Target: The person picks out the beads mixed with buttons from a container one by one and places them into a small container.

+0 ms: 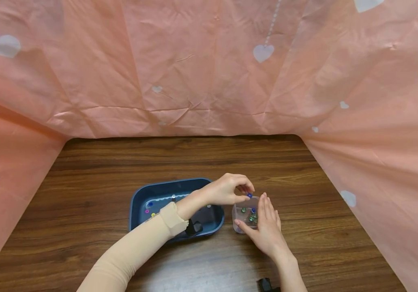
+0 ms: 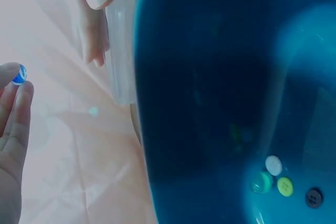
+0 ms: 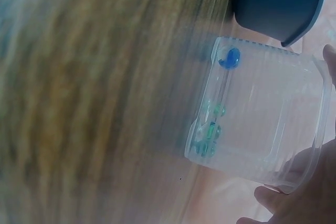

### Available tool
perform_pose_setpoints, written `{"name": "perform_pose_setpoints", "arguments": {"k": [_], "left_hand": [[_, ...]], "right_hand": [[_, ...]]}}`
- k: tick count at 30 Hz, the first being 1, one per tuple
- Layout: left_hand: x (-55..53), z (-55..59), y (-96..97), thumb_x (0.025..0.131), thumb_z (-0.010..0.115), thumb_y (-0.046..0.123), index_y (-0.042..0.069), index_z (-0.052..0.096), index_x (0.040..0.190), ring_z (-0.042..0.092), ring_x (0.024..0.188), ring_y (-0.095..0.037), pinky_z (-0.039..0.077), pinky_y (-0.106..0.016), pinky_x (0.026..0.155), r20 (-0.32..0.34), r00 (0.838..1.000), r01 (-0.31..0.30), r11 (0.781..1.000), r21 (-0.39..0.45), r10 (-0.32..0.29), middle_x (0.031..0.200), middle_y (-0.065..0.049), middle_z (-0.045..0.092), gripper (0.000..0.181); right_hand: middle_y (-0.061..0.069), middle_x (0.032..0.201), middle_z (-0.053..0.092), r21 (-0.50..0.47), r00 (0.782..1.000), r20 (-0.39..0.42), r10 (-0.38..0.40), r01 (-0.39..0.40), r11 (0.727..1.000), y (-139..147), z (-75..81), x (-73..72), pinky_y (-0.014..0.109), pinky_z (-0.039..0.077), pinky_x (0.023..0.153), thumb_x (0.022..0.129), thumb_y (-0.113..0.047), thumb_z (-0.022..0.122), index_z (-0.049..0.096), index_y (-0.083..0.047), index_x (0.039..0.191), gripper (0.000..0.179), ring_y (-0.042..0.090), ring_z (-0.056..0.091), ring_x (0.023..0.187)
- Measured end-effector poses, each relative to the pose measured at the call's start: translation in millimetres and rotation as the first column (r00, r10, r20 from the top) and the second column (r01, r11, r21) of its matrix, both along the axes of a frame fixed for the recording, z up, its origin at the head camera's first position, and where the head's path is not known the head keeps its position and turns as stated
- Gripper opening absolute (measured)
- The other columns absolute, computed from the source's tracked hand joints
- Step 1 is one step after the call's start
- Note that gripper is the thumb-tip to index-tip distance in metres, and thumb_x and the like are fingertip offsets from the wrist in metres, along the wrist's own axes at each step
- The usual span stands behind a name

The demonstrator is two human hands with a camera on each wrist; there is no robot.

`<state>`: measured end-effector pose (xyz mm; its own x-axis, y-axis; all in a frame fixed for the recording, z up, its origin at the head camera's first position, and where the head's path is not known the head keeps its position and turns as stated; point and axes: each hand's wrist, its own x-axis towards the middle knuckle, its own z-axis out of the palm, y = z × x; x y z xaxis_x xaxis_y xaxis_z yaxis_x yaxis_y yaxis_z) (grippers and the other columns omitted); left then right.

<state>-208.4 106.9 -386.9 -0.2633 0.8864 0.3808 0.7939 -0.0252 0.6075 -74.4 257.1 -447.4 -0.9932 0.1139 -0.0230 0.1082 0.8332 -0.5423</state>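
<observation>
Between thumb and fingertips, my left hand pinches a blue marble above the far rim of a small clear plastic box. The left wrist view shows the same marble, with white streaks on it. My right hand holds the box, its fingers along the right side and its thumb at the near left edge. Several green marbles and a blue marble lie on the box floor. In the right wrist view they show through the wall of the box.
A dark blue tray stands left of the box, under my left forearm. Inside it are a white button, a yellow button, a black button and a green marble. A pink curtain encloses the wooden table.
</observation>
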Motion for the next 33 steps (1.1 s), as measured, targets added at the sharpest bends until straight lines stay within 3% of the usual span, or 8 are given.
{"name": "perform_pose_setpoints", "arguments": {"k": [15, 27, 33], "left_hand": [[4.6, 1.9, 11.9, 0.085, 0.062, 0.007, 0.002, 0.062, 0.101, 0.06, 0.087, -0.009, 0.046, -0.011, 0.078, -0.02, 0.999, 0.026, 1.0, -0.016, -0.027, 0.097, -0.004, 0.062, 0.017], [1.6, 3.4, 7.6, 0.084, 0.065, 0.008, 0.003, 0.061, 0.101, 0.061, 0.089, -0.011, 0.047, -0.012, 0.079, -0.021, 1.0, 0.013, 1.0, -0.022, -0.014, 0.098, -0.005, 0.062, 0.019], [-0.5, 3.8, 4.9, 0.084, 0.064, 0.007, 0.001, 0.061, 0.101, 0.062, 0.089, -0.011, 0.048, -0.013, 0.078, -0.021, 1.0, 0.009, 1.0, -0.006, -0.009, 0.098, -0.005, 0.062, 0.019]], "right_hand": [[0.013, 0.152, -0.01, -0.009, 1.0, 0.012, 0.002, -0.002, 1.0, -2, 1.1, -0.3, 0.06, 0.001, 0.107, 0.078, -0.069, 0.049, -0.007, -0.002, 0.145, 0.11, 0.034, -0.003, 0.14], [0.019, 0.152, -0.004, -0.013, 1.0, -0.025, 0.006, -0.007, 1.0, -1, 0.2, -0.7, 0.061, 0.003, 0.106, 0.078, -0.065, 0.053, -0.006, 0.0, 0.145, 0.11, 0.036, -0.001, 0.139], [0.016, 0.152, -0.008, -0.008, 1.0, -0.002, 0.004, -0.004, 1.0, -1, 0.2, -1.0, 0.06, 0.002, 0.107, 0.078, -0.067, 0.051, -0.007, -0.002, 0.145, 0.11, 0.035, -0.003, 0.139]]}}
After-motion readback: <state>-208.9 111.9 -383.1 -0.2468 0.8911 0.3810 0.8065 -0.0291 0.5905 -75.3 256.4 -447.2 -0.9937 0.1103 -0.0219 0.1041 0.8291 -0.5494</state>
